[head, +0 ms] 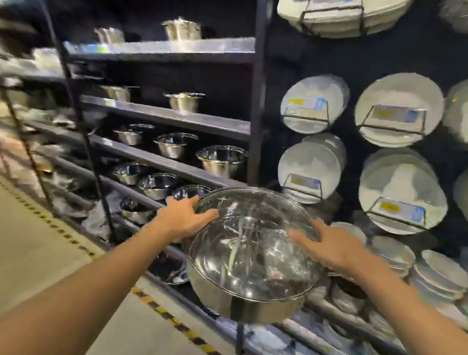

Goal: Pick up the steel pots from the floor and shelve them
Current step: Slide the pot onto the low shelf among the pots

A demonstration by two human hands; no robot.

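A wide, shiny steel pot (249,261) is held up in the air in front of the dark shelving (170,119), its open top tilted toward me. My left hand (183,215) grips its left rim with the thumb over the edge. My right hand (330,245) holds the right rim, fingers spread across the inside wall. More steel pots stand on the upper shelves (182,29), and steel bowls (221,160) fill the lower ones. The picture is motion-blurred.
White plates (398,108) hang in wire holders on the dark wall at right, and stacks of plates (439,275) lie on low shelves below. A black upright post (258,96) divides the two bays. Yellow-black tape (178,326) runs along the concrete floor (28,246).
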